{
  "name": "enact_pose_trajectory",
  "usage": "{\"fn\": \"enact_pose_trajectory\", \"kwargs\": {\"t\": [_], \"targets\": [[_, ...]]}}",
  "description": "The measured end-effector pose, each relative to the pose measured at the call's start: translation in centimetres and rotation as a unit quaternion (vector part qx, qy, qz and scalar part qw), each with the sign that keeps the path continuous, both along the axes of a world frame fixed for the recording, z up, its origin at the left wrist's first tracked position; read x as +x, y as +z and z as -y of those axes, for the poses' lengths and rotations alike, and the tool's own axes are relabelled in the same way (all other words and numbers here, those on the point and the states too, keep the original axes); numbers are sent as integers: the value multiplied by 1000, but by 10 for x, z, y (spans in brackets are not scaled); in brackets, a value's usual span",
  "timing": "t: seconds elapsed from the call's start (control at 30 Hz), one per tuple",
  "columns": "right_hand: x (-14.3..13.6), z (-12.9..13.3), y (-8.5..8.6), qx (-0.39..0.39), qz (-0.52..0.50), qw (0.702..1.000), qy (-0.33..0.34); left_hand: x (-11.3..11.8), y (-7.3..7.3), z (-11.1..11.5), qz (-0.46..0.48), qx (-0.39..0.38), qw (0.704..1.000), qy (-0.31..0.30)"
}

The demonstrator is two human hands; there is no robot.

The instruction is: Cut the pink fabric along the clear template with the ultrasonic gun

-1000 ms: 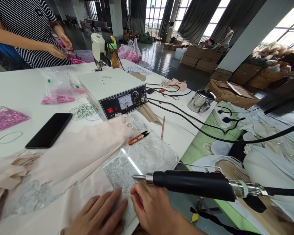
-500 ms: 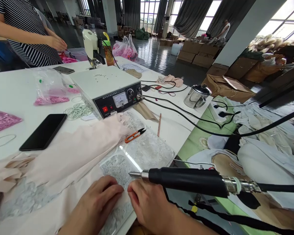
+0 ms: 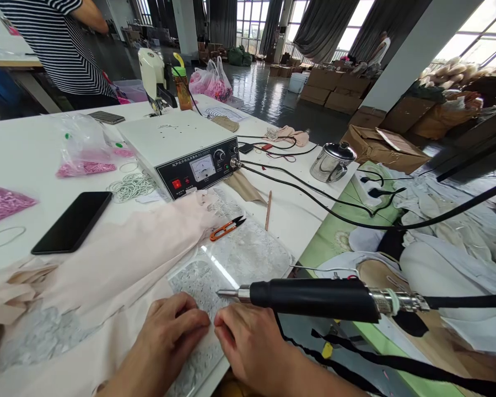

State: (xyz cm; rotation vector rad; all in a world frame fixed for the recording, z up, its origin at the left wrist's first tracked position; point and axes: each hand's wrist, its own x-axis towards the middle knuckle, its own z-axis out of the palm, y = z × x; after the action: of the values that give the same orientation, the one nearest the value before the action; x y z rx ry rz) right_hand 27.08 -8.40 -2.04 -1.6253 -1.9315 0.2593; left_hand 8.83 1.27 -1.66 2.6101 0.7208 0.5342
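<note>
My left hand (image 3: 176,333) is closed at the near edge of the marbled board (image 3: 252,251), its thumb and fingers pressed together over pale pink fabric (image 3: 136,242). Close to its right, my right hand (image 3: 248,336) is closed too, fingertips curled down. What lies between the fingertips of each hand is too small or hidden to tell. Just above my right hand lies a black pen-shaped tool (image 3: 312,298) with a metal tip pointing left over the board. Orange-handled snips (image 3: 227,227) rest farther back on the board.
Behind the board stands a control box (image 3: 198,165) with a dial. A black phone (image 3: 72,223) lies at left, near rubber bands (image 3: 132,187). A steel mug (image 3: 333,161) and cables are at right. A person in a striped shirt (image 3: 58,47) stands back left.
The person in the striped shirt has turned and drawn their arm up and away from the pink items. The black tool's rear end has shifted slightly up and left. My hands have barely moved.
</note>
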Motion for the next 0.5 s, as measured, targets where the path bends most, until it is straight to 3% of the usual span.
{"fn": "enact_pose_trajectory", "kwargs": {"t": [0.2,0.5], "targets": [[2,-1,4,-28,4,1000,8,1,-2,2,-5,-11,1000,-6],[0,0,2,4,14,1000,-6,7,3,7,1,-28,1000,4]]}}
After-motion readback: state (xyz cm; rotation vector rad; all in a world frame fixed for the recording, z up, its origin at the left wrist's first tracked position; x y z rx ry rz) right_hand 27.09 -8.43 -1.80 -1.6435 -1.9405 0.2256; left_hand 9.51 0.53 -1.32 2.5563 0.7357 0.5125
